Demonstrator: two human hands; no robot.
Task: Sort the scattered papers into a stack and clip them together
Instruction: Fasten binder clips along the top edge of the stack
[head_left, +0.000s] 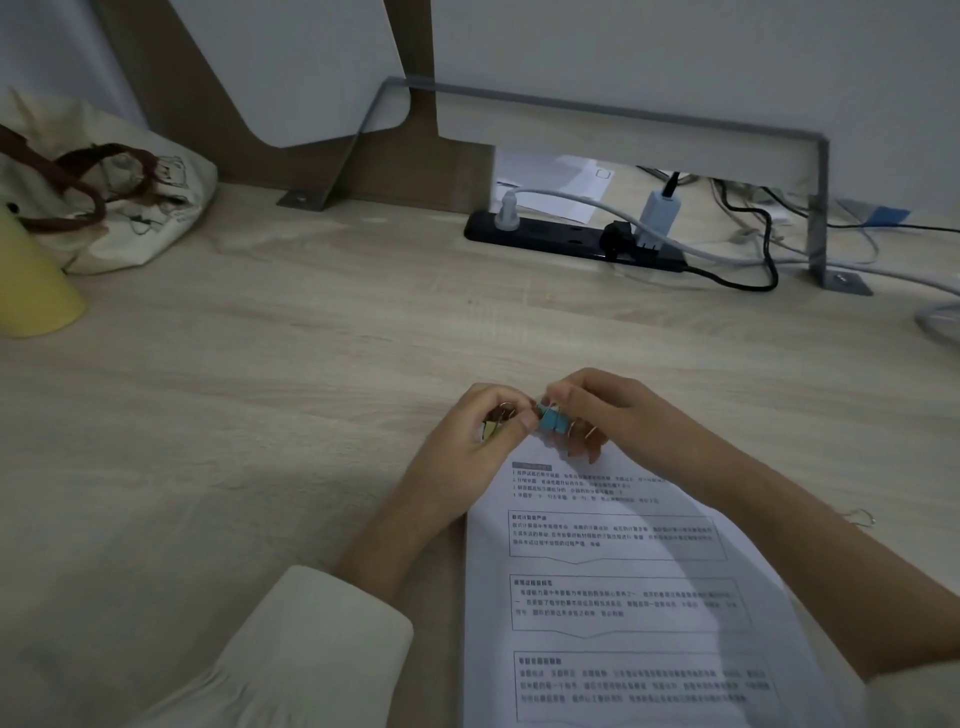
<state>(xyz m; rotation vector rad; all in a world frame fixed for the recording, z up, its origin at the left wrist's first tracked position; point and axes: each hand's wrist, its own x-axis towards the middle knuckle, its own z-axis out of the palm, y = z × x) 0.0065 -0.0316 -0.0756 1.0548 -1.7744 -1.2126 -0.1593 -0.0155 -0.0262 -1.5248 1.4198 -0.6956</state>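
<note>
left hand (470, 441) pinching a wire-handled clip, colour unclear | right hand (597, 410) gripping blue binder clip (549, 420) | paper stack (623, 597) lying on worktop (260, 415), top edge under both hands

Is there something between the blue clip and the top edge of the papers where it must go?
Nothing visible. Both hands, left hand and right hand, hold the blue binder clip right at the top edge of the paper stack; only their own fingers crowd that spot.

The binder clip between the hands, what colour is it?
Blue, with metal wire handles; the clip shows in the head view, at the top edge of the papers.
</note>
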